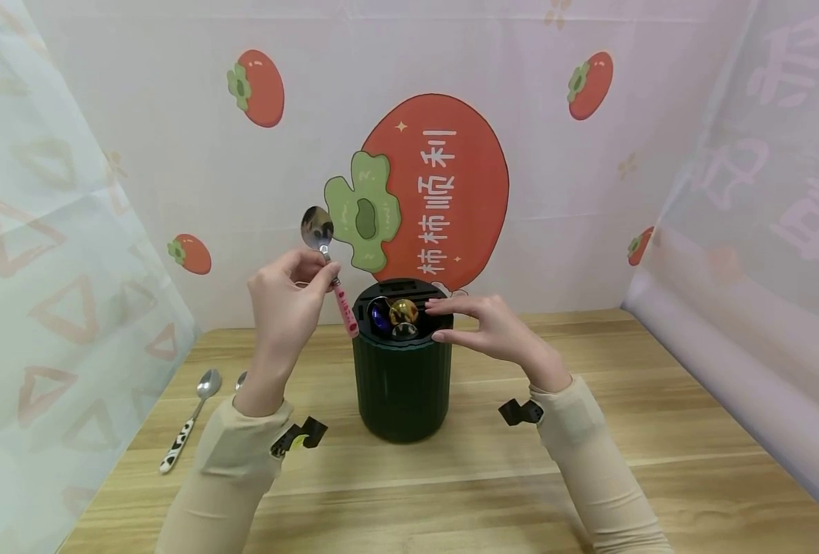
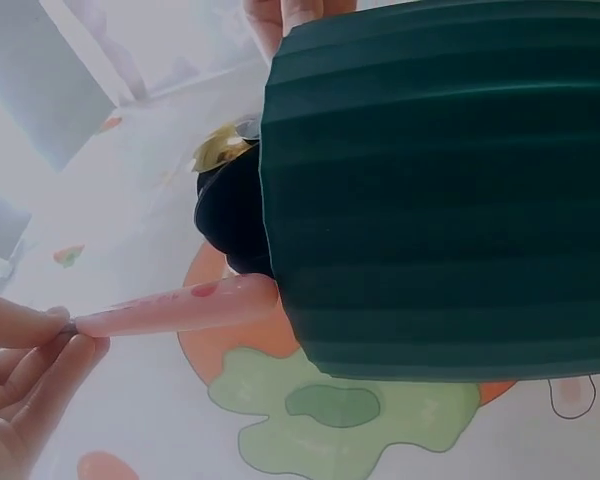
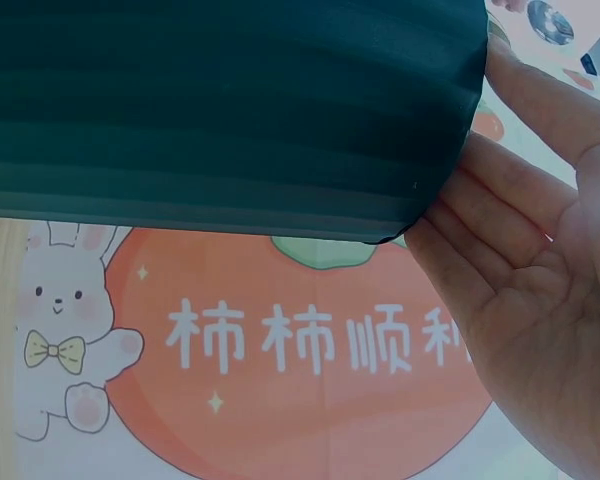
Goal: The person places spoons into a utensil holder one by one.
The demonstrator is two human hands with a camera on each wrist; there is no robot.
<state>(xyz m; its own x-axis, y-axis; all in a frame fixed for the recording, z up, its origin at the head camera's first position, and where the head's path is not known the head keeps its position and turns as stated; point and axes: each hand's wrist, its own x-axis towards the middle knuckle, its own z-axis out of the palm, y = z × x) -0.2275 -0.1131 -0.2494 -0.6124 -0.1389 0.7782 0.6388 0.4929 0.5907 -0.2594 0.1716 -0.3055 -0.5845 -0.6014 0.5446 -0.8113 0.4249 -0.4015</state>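
Note:
My left hand [image 1: 286, 291] pinches a spoon [image 1: 345, 309] at the metal neck, between thumb and fingers. Its shiny bowl points up and its pink patterned handle slants down toward the dark green ribbed utensil holder [image 1: 402, 396]. In the left wrist view, the handle's tip [image 2: 265, 290] is right at the holder's rim. Inside the holder, a gold spoon bowl [image 1: 404, 310] and a blue-purple one [image 1: 381, 315] show at the top. My right hand [image 1: 499, 331] lies at the right side of the rim, fingers extended; in the right wrist view its fingertips reach behind the holder's edge.
A spoon with a black-and-white spotted handle [image 1: 182, 438] lies on the wooden table [image 1: 471, 477] at the left. Another spoon's bowl [image 1: 241, 380] peeks out behind my left forearm. A printed cloth [image 1: 547, 200] hangs behind the holder, with cloth panels on both sides.

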